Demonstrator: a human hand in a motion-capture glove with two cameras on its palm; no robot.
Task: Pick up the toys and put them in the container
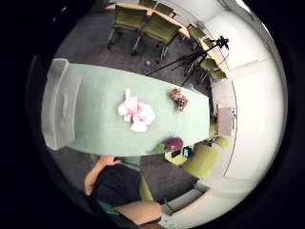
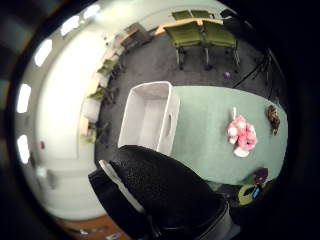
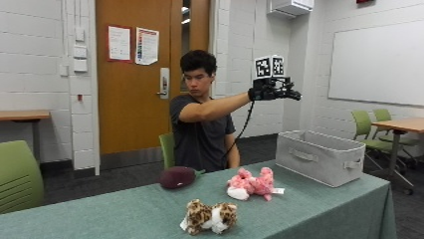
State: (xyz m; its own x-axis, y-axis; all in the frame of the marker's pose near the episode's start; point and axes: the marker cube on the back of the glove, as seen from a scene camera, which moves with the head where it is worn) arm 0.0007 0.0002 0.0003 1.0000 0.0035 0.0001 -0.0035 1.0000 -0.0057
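The person sits behind the bench (image 3: 318, 209), which has a green cloth on it, and holds the gloved right hand (image 3: 273, 92) high in the air, well above all the things; this grip holds nothing, and the fingers look spread and relaxed, so I judge it apart. Three toys lie on the cloth: a pink plush toy (image 3: 252, 183) about in the middle, a leopard-spotted plush toy (image 3: 211, 216) near the front edge, and a dark purple eggplant toy (image 3: 177, 177) on the person's side. The grey container (image 3: 320, 157) stands at one end of the bench, well apart from the toys, and its inside looks empty, so the task seems not yet begun. The plush toys are probably light and soft, so they will squash and not slip; I would take each one around the body. The eggplant seems also light, rounder and smoother; the thick middle is the best place. The pink toy lies with its long axis along the bench; the leopard toy lies the same way; the eggplant points its green stem toward the container.
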